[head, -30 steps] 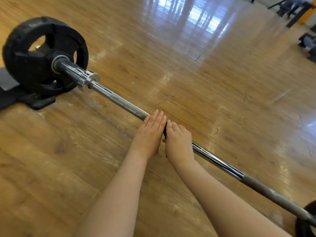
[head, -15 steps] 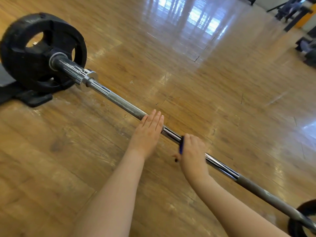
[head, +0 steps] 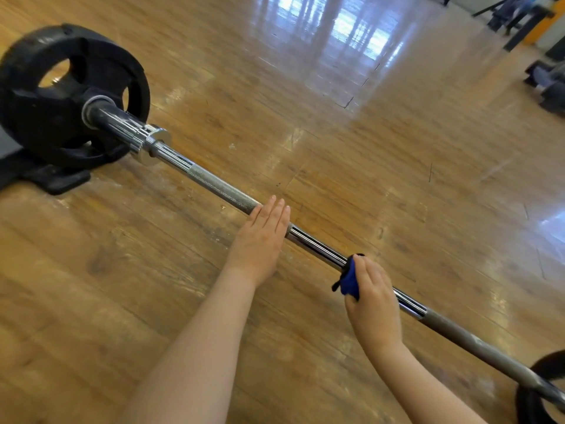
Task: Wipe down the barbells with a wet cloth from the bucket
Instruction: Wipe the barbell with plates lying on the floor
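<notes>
Head view: left hand (head: 260,240) lies flat-fingered on the long chrome steel barbell shaft (head: 315,244) on the wooden floor (head: 122,286); right hand (head: 371,296) clamps a blue wet cloth (head: 348,278) around it — a loose hold could let the bar roll, or the cloth slip off.

There is just one camera, worn on the person's head. It looks forward and down at the wooden floor (head: 336,154) from above — close enough that both bare arms reach in from the bottom edge. The wide lens bends the picture a bit. The barbell (head: 214,186) runs slantwise from the upper left to the lower right corner. Far off at the top right, the shiny floor ends at some dark gym gear (head: 547,87) — small and blurry.
</notes>
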Demonstrator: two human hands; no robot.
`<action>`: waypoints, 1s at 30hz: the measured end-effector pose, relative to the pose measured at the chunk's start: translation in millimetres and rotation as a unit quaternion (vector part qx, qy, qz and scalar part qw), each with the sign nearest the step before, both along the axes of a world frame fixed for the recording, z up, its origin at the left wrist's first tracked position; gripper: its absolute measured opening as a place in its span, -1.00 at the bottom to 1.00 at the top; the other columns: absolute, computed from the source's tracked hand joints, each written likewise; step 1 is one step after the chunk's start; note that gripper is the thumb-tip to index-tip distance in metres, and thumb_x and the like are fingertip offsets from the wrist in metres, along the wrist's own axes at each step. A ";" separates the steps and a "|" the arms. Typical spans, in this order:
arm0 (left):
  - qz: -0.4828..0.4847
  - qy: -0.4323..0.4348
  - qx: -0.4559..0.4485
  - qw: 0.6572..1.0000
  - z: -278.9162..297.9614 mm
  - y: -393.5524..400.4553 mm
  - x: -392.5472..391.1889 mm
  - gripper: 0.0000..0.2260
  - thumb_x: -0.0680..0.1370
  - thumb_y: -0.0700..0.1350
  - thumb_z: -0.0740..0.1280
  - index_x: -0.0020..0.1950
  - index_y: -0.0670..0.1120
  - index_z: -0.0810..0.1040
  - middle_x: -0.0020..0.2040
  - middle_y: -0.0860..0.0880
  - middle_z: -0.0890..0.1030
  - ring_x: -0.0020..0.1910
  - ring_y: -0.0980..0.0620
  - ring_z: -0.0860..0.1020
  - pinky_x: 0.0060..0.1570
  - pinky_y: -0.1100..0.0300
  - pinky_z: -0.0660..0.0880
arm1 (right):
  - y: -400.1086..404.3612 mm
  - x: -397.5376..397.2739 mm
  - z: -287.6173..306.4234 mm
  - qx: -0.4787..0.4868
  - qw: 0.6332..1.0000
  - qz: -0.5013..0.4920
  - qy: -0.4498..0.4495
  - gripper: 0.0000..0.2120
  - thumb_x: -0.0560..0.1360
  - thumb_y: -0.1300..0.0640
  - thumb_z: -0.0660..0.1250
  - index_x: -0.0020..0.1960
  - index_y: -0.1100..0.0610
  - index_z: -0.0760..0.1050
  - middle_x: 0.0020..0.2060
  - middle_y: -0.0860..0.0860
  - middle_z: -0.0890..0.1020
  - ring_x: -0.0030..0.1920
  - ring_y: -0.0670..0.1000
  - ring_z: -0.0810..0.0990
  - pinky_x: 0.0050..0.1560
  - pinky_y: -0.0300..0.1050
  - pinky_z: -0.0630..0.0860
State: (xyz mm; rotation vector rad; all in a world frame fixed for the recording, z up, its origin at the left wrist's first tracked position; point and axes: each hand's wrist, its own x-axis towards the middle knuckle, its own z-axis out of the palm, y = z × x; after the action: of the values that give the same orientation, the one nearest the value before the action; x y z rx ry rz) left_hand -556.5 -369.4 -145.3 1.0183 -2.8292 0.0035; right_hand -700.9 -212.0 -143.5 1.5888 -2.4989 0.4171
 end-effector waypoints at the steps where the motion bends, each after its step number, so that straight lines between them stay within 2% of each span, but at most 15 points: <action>1: -0.002 0.001 -0.002 1.000 -0.2 0.1 -0.3 -0.37 0.61 -0.20 0.07 0.51 -0.21 -0.31 0.55 -0.16 -0.21 0.52 -0.10 -0.25 0.43 0.05 -0.27 | 1.2 1.0 -0.4 0.004 1.000 -0.009 0.000 -0.41 0.17 0.44 0.54 0.19 0.37 0.49 0.06 0.21 0.59 0.09 0.26 0.56 0.15 0.08 0.46; 5: 0.005 -0.005 -0.007 1.000 1.0 -0.2 -2.6 -0.37 0.61 -0.20 0.07 0.51 -0.22 -0.30 0.55 -0.16 -0.20 0.52 -0.10 -0.25 0.43 0.05 -0.28 | -34.9 19.0 -1.1 0.025 1.000 -0.016 -0.008 -0.38 0.15 0.28 0.60 0.16 0.37 0.50 0.01 0.21 0.60 0.05 0.25 0.55 0.11 0.09 0.49; 7: 0.007 0.006 -0.008 1.000 -2.9 -1.0 -4.4 -0.38 0.61 -0.16 0.07 0.52 -0.24 -0.24 0.56 -0.17 -0.16 0.53 -0.11 -0.21 0.43 0.05 -0.28 | -72.2 35.7 -1.7 0.018 0.999 0.028 0.002 -0.49 0.21 0.28 0.51 0.13 0.37 0.52 -0.02 0.21 0.61 0.00 0.25 0.58 0.08 0.08 0.52; 8: 0.005 0.020 -0.013 1.000 -4.6 -2.0 -4.9 -0.38 0.59 -0.13 0.12 0.53 -0.26 -0.15 0.56 -0.18 -0.07 0.54 -0.11 -0.13 0.44 0.05 -0.23 | -89.0 44.2 -2.5 0.005 0.999 0.045 0.006 -0.60 0.29 0.27 0.39 0.11 0.36 0.53 -0.04 0.21 0.61 -0.02 0.25 0.58 0.07 0.07 0.53; 10: 0.005 0.033 -0.033 0.999 -4.2 -3.1 -4.2 -0.38 0.48 -0.10 0.24 0.49 -0.27 0.18 0.49 -0.19 0.25 0.50 -0.12 0.16 0.43 0.05 0.01 | -107.8 54.9 0.3 -0.017 0.998 0.055 -0.002 -0.64 0.37 0.23 0.17 0.08 0.34 0.55 -0.07 0.19 0.63 -0.05 0.22 0.60 0.07 0.06 0.54; 11: 0.008 0.042 -0.038 0.998 -4.7 -3.8 -4.4 -0.39 0.43 -0.10 0.27 0.45 -0.26 0.29 0.43 -0.18 0.36 0.46 -0.12 0.27 0.41 0.04 0.10 | -106.7 54.7 1.9 -0.016 0.998 0.059 -0.006 -0.65 0.36 0.26 0.21 0.09 0.34 0.55 -0.06 0.19 0.63 -0.04 0.21 0.60 0.08 0.05 0.54; 12: 0.011 0.041 -0.039 0.998 -4.6 -3.9 -4.1 -0.39 0.40 -0.11 0.28 0.43 -0.26 0.32 0.42 -0.18 0.38 0.44 -0.12 0.30 0.40 0.05 0.12 | -101.4 49.7 0.2 -0.011 0.997 0.072 -0.004 -0.62 0.29 0.31 0.35 0.11 0.35 0.55 -0.04 0.20 0.63 -0.03 0.21 0.61 0.09 0.05 0.54; 13: 0.009 0.029 -0.039 0.999 -4.3 -3.3 -3.0 -0.38 0.41 -0.13 0.28 0.46 -0.26 0.28 0.44 -0.18 0.34 0.46 -0.12 0.26 0.41 0.05 0.08 | -92.3 43.8 1.7 0.000 0.997 0.078 0.001 -0.48 0.15 0.37 0.49 0.11 0.36 0.55 -0.03 0.20 0.64 -0.03 0.21 0.61 0.07 0.05 0.54; 15: 0.001 0.020 -0.058 0.998 -5.7 -3.0 -2.6 -0.37 0.49 -0.17 0.28 0.51 -0.26 0.14 0.50 -0.19 0.21 0.51 -0.13 0.14 0.43 0.05 -0.03 | -69.9 28.5 -0.7 -0.002 0.997 0.070 0.017 -0.32 -0.02 0.43 0.57 0.11 0.37 0.55 -0.03 0.21 0.64 -0.05 0.21 0.63 0.02 0.06 0.56; 16: 0.004 0.019 -0.062 0.998 -7.0 -2.8 -3.2 -0.38 0.50 -0.18 0.30 0.50 -0.26 0.16 0.50 -0.19 0.23 0.50 -0.13 0.16 0.43 0.04 0.00 | -57.7 21.3 -2.3 -0.013 0.998 0.058 0.027 -0.33 -0.01 0.46 0.57 0.10 0.37 0.56 -0.04 0.21 0.64 -0.05 0.21 0.63 0.01 0.07 0.56; 20: -0.003 0.019 -0.070 0.997 -13.2 -11.8 -3.0 -0.42 0.31 -0.24 0.53 0.31 -0.24 0.49 0.28 -0.20 0.52 0.31 -0.16 0.47 0.29 -0.05 0.34 | -21.4 5.8 -0.3 -0.036 0.998 0.029 0.039 -0.40 0.08 0.48 0.56 0.12 0.37 0.55 -0.02 0.21 0.64 -0.03 0.21 0.63 0.03 0.10 0.54; 22: -0.014 0.002 -0.098 0.995 -6.6 -18.7 -3.0 -0.41 0.38 -0.20 0.50 0.37 -0.21 0.42 0.34 -0.17 0.48 0.36 -0.15 0.41 0.36 -0.07 0.24 | -17.7 2.9 -0.4 -0.043 0.998 0.031 0.043 -0.41 0.08 0.49 0.55 0.11 0.37 0.55 -0.03 0.22 0.64 -0.04 0.21 0.63 0.03 0.10 0.53; 24: -0.016 -0.031 -0.101 0.994 -0.9 -26.6 -10.4 -0.45 0.58 -0.19 0.23 0.53 -0.17 0.11 0.51 -0.15 0.21 0.51 -0.13 0.13 0.46 -0.06 -0.06 | -19.7 3.1 -1.8 -0.045 0.998 0.031 0.039 -0.41 0.08 0.49 0.55 0.10 0.37 0.55 -0.04 0.21 0.64 -0.05 0.21 0.63 0.02 0.10 0.54; 26: -0.012 -0.049 -0.094 0.994 5.1 -33.2 -19.8 -0.49 0.63 -0.24 0.02 0.55 -0.17 -0.09 0.56 -0.14 0.02 0.54 -0.13 -0.06 0.46 -0.04 -0.21 | -20.7 2.3 -3.4 -0.048 0.998 0.028 0.035 -0.41 0.08 0.48 0.55 0.10 0.37 0.56 -0.04 0.21 0.64 -0.05 0.21 0.63 0.01 0.10 0.55; 30: -0.038 -0.044 -0.091 0.994 5.9 -38.8 -27.0 -0.50 0.62 -0.28 0.05 0.54 -0.18 -0.01 0.55 -0.16 0.06 0.53 -0.14 -0.04 0.47 -0.02 -0.16 | -19.3 1.2 -4.6 -0.038 0.998 0.028 0.040 -0.41 0.09 0.47 0.55 0.11 0.37 0.55 -0.03 0.20 0.64 -0.05 0.21 0.63 0.01 0.11 0.55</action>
State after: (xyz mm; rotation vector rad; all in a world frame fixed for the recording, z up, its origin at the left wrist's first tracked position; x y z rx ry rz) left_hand -583.5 -408.3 -139.4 0.8914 -2.8793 0.2991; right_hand -699.6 -231.3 -148.1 1.6157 -2.3572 0.4404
